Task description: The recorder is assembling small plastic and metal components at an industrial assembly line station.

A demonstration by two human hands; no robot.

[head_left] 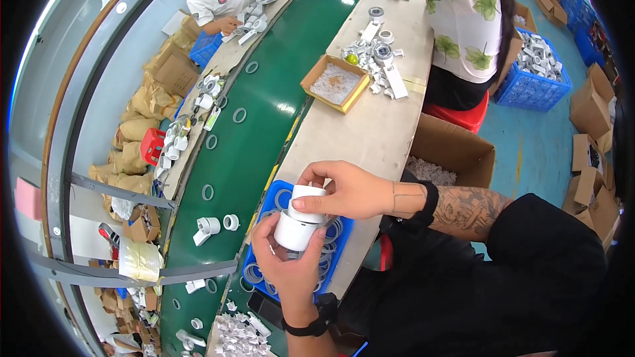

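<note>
Over a blue tray (339,258) of grey rings, I hold a white round plastic housing (296,230) with both hands. It has a wide lower cup and a narrower upper cylinder (308,202). My left hand (288,268) cradles the lower cup from below, its fingers and thumb around the sides. My right hand (350,188) grips the upper cylinder, thumb on the near face and fingers curled behind it. The two parts touch, the upper one slightly tilted; I cannot tell whether they are joined. My hands hide much of the tray.
A green conveyor belt (264,119) on my left carries grey rings and white parts (206,230). Ahead on the bench are a small cardboard box (336,84) and a pile of white parts (380,59). White pieces (241,337) lie at lower left. Two people sit farther along.
</note>
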